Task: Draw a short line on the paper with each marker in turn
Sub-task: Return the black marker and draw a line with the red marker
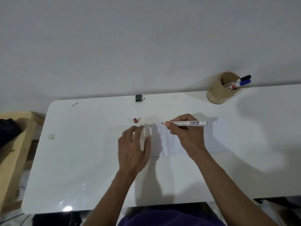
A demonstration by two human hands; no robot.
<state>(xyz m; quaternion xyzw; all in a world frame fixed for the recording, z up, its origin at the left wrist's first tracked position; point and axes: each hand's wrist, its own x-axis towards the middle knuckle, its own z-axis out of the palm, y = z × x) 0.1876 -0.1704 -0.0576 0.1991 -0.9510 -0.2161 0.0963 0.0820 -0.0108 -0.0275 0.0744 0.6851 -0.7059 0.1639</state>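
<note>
Purple cloth (171, 217) of the person's clothing fills the bottom edge, closest to the camera, and both forearms go from it over the white table (73, 160) to the paper (215, 136).

On the paper, the right hand (187, 132) has its grip clamped on a red marker (189, 123). This marker is uncapped and lies almost flat, with its red tip pointing to the left edge of the paper and its white barrel going out to the right. The tip is over the upper left part of the paper; I cannot tell if it touches the sheet. The left hand (133, 147) lies flat just beside the left edge of the paper, fingers spread apart and holding nothing. It seems to steady the sheet.

A short black mark (150, 125) stands near the upper left corner of the paper, so I judge that the black line is already drawn. No red line is clear to see. The red cap (135, 120) lies on the table, left of the paper and a little behind it.

Well behind the right side of the paper, a tan cup (219, 93) holds a black marker (241, 79) and a blue marker (239, 83), both capped. No blue line shows on the paper. I judge the red line is the step now, and the blue one is probably left after it.
</note>
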